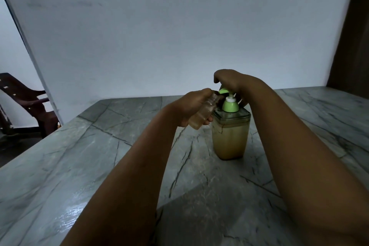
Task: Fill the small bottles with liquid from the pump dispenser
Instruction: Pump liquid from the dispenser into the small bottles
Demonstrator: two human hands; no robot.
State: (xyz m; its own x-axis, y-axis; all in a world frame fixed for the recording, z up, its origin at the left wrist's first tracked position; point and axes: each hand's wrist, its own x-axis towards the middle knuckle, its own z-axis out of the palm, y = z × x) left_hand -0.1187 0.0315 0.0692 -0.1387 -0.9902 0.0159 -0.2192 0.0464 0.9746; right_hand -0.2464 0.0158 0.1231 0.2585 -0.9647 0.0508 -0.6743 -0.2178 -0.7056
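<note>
Amber liquid fills the lower part of the pump dispenser (230, 136), a clear square container with a green pump head (230, 104) standing upright on the grey marble bench (99, 166). The right hand (233, 82) rests on top of the pump, fingers curled over the head as if to press it; its grip is on the pump. The left hand (191, 108) grasps a small bottle (203, 115), held tilted with its open mouth right at the green nozzle, above the bench and just beside the dispenser's shoulder. The bottle already looks partly filled with the same amber liquid. The chief risk, I judge, is the mouth slipping off the nozzle when the pump is pushed, sending liquid down the fingers and onto the bench; the tilt could also let liquid spill back out as the level rises, and a hard press might rock the dispenser.
</note>
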